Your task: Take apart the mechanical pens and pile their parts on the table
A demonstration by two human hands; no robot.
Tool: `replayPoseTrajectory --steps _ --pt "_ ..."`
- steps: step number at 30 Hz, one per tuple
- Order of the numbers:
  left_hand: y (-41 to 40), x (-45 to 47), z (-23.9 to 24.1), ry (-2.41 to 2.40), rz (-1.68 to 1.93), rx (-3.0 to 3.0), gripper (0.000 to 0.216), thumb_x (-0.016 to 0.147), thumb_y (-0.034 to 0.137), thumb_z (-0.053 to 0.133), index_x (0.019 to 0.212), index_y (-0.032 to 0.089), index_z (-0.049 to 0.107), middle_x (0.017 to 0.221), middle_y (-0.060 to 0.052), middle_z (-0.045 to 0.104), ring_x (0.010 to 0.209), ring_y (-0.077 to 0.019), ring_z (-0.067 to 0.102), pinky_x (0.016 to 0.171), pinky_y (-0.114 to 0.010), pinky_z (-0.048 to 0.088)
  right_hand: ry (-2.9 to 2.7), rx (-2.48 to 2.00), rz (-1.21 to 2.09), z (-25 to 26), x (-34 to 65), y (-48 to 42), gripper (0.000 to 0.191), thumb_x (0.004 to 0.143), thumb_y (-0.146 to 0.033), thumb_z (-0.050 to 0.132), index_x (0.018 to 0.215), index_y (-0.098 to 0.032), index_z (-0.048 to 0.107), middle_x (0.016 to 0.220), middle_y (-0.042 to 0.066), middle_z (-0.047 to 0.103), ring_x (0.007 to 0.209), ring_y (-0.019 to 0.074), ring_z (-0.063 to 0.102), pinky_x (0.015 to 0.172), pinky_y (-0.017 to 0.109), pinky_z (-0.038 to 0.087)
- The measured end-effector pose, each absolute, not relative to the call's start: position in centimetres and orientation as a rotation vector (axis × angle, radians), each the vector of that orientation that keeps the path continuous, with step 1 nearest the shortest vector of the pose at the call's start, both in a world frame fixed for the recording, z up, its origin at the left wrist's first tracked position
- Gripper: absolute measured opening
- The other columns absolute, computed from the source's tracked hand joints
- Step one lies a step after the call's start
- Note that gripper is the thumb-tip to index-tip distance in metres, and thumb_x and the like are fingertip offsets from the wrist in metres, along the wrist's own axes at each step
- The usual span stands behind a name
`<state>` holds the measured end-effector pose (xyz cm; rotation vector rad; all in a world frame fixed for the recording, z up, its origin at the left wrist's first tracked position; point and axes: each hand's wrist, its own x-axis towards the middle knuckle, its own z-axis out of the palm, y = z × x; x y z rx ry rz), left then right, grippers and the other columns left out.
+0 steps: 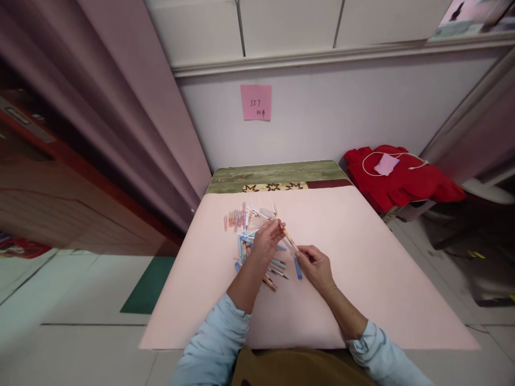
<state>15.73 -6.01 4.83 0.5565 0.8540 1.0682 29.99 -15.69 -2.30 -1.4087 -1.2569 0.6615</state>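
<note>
Over a pink table, my left hand and my right hand both pinch one thin pen, the left at its upper end and the right at its lower end. Under and beside my left hand lies a loose pile of several pens and caps, orange, blue and clear. One blue pen part lies on the table just left of my right hand. Both sleeves are light blue.
A green patterned strip shows at the table's far edge against the wall. A pink note is stuck to the wall. A red cloth with a white cord lies at the right. Curtains hang at the left.
</note>
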Motion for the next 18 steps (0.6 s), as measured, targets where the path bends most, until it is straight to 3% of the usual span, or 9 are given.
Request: replayPoseTrajectory --steps 12,18 --pt "-7.1 17.1 4.7 0.973 1.207 0.640 0.031 0.062 0.035 0.080 0.079 0.013 0.066 0.077 -0.003 0.067 0.063 -0.0085 0.059 0.067 -0.024 0.048 -1.095 -1.400 0.833 -3.4 29.6 -15.6 0.033 0.078 -0.046 0.070 0.095 -0.018 0.072 0.065 0.000 0.064 0.058 0.0134 0.055 0.058 0.025 0.047" --pt "-7.3 17.7 4.2 1.033 1.262 0.821 0.029 0.065 0.037 0.078 0.077 0.012 0.067 0.071 -0.002 0.066 0.058 -0.0080 0.056 0.064 -0.023 0.047 -1.152 -1.411 0.797 -3.4 29.6 -15.6 0.032 0.079 -0.048 0.068 0.090 -0.019 0.071 0.072 0.002 0.067 0.059 0.0133 0.055 0.056 0.025 0.047"
